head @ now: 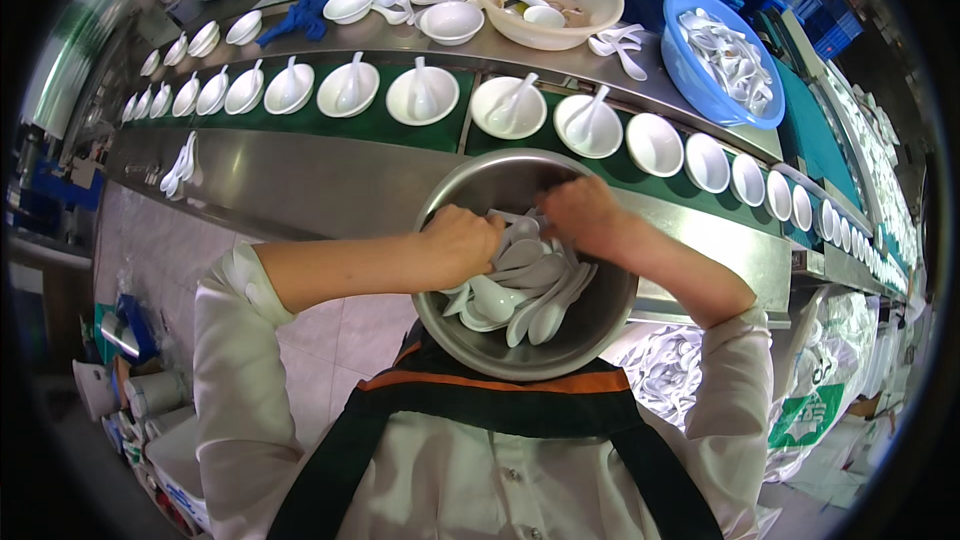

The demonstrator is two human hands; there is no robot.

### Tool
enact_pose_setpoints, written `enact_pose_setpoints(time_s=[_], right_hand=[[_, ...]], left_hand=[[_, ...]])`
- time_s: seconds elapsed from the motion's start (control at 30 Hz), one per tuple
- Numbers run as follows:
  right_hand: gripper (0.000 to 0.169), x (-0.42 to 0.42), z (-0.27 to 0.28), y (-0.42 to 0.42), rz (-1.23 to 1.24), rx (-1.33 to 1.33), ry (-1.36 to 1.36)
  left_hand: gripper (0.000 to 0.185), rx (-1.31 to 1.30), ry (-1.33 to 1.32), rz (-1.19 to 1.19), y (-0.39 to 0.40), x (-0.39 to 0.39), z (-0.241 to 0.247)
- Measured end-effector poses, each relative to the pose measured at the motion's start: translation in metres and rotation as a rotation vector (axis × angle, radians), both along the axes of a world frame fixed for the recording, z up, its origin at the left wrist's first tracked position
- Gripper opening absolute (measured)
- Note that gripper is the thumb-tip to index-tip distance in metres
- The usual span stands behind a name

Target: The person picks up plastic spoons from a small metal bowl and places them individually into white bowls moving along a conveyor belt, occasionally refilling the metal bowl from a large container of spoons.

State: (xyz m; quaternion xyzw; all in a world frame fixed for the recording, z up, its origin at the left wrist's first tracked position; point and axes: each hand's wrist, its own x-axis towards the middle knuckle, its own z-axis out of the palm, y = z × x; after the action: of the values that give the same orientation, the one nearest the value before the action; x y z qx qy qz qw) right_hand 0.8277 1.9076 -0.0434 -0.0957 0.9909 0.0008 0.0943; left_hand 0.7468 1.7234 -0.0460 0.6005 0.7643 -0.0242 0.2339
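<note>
A round stainless steel bowl [525, 371] stands at the near edge of the metal counter, right in front of my body. Inside it lies a heap of white soup spoons [529, 270]. My left hand [461, 246] is bent over the heap at the bowl's left side, its fingers curled down among the spoons. At the far right side of the bowl, my right hand [581, 214] is over the spoons and blurred. What the fingers of either hand grip is hidden.
Beyond the bowl a green conveyor belt [345, 131] carries a row of white bowls [422, 95], many with a spoon inside. Behind it stand a cream basin [546, 34] and a blue basin [776, 101] of spoons. Some spoons [180, 165] lie at the counter's left.
</note>
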Motion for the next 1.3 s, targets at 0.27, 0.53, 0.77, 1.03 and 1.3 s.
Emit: enact_pose_setpoints(time_s=[0.27, 0.53, 0.77, 1.03, 1.3], right_hand=[[0.010, 0.011, 0.001, 0.032, -0.060, -0.339, 0.065], [0.015, -0.036, 0.025, 0.119, -0.552, -0.732, 0.377], [0.027, -0.072, -0.094, 0.176, -0.760, -1.014, 0.289], [0.032, -0.072, -0.047, 0.212, -0.652, -0.379, 0.355], [0.054, -0.052, -0.015, 0.153, -0.657, -1.314, 0.131]], left_hand=[[0.043, 0.157, -0.483, 0.079, 0.008, -0.021, -0.008], [0.025, 0.150, -0.704, 0.222, 0.023, -0.033, 0.006], [0.021, 0.211, -0.919, 0.252, 0.034, -0.039, 0.004], [0.019, 0.279, -1.034, 0.349, 0.064, -0.075, 0.008], [0.018, 0.329, -0.975, 0.426, 0.153, -0.105, -0.008]])
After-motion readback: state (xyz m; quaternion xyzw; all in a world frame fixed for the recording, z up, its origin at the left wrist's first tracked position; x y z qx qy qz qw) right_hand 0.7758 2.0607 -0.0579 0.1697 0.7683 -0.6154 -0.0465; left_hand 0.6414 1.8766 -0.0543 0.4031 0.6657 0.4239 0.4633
